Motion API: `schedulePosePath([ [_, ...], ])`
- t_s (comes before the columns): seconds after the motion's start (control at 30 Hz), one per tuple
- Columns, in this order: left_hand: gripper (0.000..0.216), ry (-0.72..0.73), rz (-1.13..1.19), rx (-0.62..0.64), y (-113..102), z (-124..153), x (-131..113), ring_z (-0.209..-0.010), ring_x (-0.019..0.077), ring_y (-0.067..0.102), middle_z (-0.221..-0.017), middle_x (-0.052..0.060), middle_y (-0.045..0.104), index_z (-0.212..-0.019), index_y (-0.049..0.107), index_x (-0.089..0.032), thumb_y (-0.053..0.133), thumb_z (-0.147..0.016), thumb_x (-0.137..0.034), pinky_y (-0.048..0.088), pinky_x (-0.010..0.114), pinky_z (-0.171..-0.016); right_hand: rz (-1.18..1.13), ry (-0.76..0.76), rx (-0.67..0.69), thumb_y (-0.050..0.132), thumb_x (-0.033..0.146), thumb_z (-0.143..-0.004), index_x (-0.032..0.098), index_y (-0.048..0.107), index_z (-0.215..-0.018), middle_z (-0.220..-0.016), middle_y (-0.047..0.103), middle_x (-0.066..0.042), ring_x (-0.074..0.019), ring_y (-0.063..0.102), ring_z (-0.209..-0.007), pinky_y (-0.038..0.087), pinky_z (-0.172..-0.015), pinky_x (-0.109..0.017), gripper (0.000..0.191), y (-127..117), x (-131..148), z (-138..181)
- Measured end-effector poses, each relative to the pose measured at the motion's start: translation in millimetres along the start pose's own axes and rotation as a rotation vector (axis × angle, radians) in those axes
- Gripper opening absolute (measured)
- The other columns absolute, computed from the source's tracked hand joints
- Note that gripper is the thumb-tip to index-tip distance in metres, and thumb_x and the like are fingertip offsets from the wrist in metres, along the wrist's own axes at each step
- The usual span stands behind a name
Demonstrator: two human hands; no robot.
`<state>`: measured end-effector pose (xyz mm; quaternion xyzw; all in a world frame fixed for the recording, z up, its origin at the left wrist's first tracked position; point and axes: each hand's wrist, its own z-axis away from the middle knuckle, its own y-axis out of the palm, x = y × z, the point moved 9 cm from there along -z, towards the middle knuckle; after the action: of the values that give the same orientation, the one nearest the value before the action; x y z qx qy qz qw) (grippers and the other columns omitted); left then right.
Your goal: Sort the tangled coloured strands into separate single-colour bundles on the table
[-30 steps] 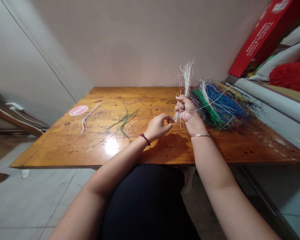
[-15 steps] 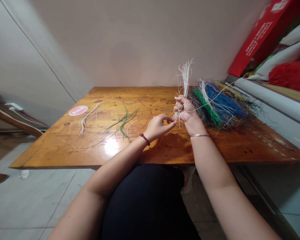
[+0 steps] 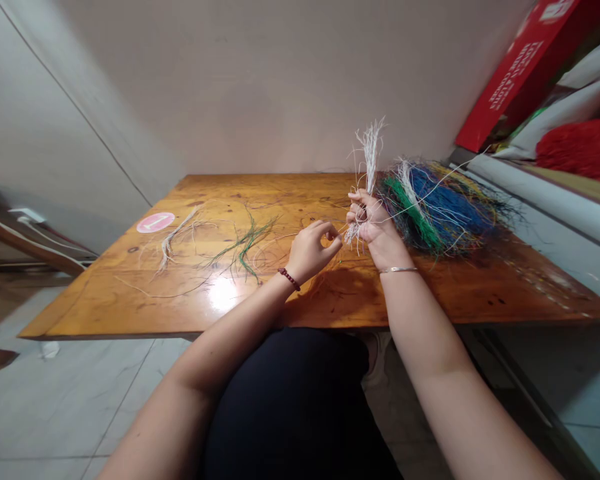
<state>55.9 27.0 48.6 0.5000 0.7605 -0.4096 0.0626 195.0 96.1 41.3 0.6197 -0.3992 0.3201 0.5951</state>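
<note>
My right hand (image 3: 369, 217) is closed around a bundle of thin white strands (image 3: 371, 157), held upright above the table. The frayed tops spread over my fist, and short ends stick out below it. One long pale strand runs from the bundle off to the right. Just left of the lower ends is my left hand (image 3: 314, 248), thumb and forefinger brought together in a pinch; whatever fine strand may be between them is too small to make out. Beside my right hand lies a big tangled heap of strands (image 3: 447, 203), blue, green, white and yellow.
On the wooden table (image 3: 105, 310) lie a small white bunch (image 3: 167, 247), some green strands (image 3: 247, 243) and a round pink sticker (image 3: 155, 222) marked 1. A red box (image 3: 510, 73) and a red bundle (image 3: 580, 150) stand to the right. A wall closes off the back.
My left hand has drawn back a little to the left, away from the lower ends of the white bundle. My right hand keeps its hold almost unmoved.
</note>
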Motion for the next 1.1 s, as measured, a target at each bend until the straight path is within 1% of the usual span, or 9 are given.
schedulePosePath([
  [0.23,0.013,-0.050,-0.073,-0.009,-3,2,1,-0.080,0.0154,0.062,-0.088,0.003,0.070,-0.083,0.063,-0.020,0.061,-0.094,-0.027,0.043,0.026,-0.070,-0.021,-0.002,0.029,0.078,0.025,-0.073,0.022,0.032,-0.073,-0.051,0.024,0.011,-0.0036,0.020,-0.042,0.027,-0.040,-0.018,0.046,1,0,-1],
  [0.37,0.011,-0.070,-0.071,-0.014,-3,2,4,-0.077,0.0146,0.064,-0.091,0.001,0.074,-0.090,0.068,-0.021,0.063,-0.095,-0.030,0.044,0.026,-0.068,-0.040,0.027,0.037,0.077,0.022,-0.073,0.021,0.026,-0.071,-0.050,0.019,0.011,-0.0035,0.016,-0.041,0.023,-0.039,-0.018,0.051,0,-5,-5],
  [0.5,0.011,-0.111,-0.037,0.013,2,2,10,-0.071,0.0135,0.065,-0.090,0.001,0.077,-0.098,0.072,-0.023,0.063,-0.095,-0.030,0.047,0.026,-0.069,-0.032,0.048,0.027,0.077,0.021,-0.073,0.021,0.022,-0.071,-0.050,0.018,0.011,-0.0035,0.015,-0.041,0.022,-0.039,-0.018,0.055,-2,-7,-9],
  [0.67,0.017,-0.018,0.015,0.007,2,2,0,-0.072,0.0122,0.064,-0.095,0.000,0.076,-0.108,0.067,-0.022,0.065,-0.092,-0.026,0.048,0.025,-0.071,-0.043,0.050,0.027,0.078,0.020,-0.072,0.021,0.022,-0.071,-0.047,0.018,0.012,-0.0036,0.016,-0.040,0.022,-0.038,-0.019,0.056,0,-7,-5],
  [0.73,0.014,0.001,0.019,0.004,1,3,-3,-0.073,0.0121,0.063,-0.095,0.000,0.076,-0.106,0.066,-0.022,0.065,-0.092,-0.026,0.048,0.025,-0.071,-0.047,0.030,0.009,0.076,0.019,-0.073,0.022,0.025,-0.071,-0.048,0.022,0.012,-0.0037,0.019,-0.040,0.025,-0.039,-0.019,0.052,-1,-5,-3],
  [0.87,0.005,-0.016,-0.020,-0.020,-3,3,-4,-0.073,0.0126,0.062,-0.093,0.000,0.075,-0.095,0.065,-0.021,0.063,-0.093,-0.026,0.046,0.026,-0.071,-0.021,0.013,-0.041,0.073,0.021,-0.077,0.023,0.029,-0.073,-0.048,0.025,0.011,-0.0041,0.022,-0.041,0.027,-0.041,-0.020,0.043,-4,-2,1],
  [1.0,0.008,-0.012,-0.094,0.005,-1,3,-5,-0.075,0.0143,0.062,-0.087,0.000,0.072,-0.087,0.064,-0.022,0.061,-0.093,-0.027,0.044,0.027,-0.070,0.016,0.001,-0.063,0.072,0.022,-0.078,0.023,0.030,-0.074,-0.049,0.025,0.011,-0.0042,0.022,-0.041,0.027,-0.040,-0.021,0.042,-6,0,2],
  [1.1,0.005,0.022,-0.103,0.035,2,4,-8,-0.078,0.0152,0.063,-0.087,0.000,0.072,-0.087,0.064,-0.022,0.063,-0.090,-0.026,0.044,0.027,-0.071,-0.012,-0.017,-0.036,0.073,0.021,-0.077,0.023,0.030,-0.075,-0.049,0.026,0.011,-0.0040,0.023,-0.040,0.027,-0.040,-0.021,0.043,-3,1,1],
])
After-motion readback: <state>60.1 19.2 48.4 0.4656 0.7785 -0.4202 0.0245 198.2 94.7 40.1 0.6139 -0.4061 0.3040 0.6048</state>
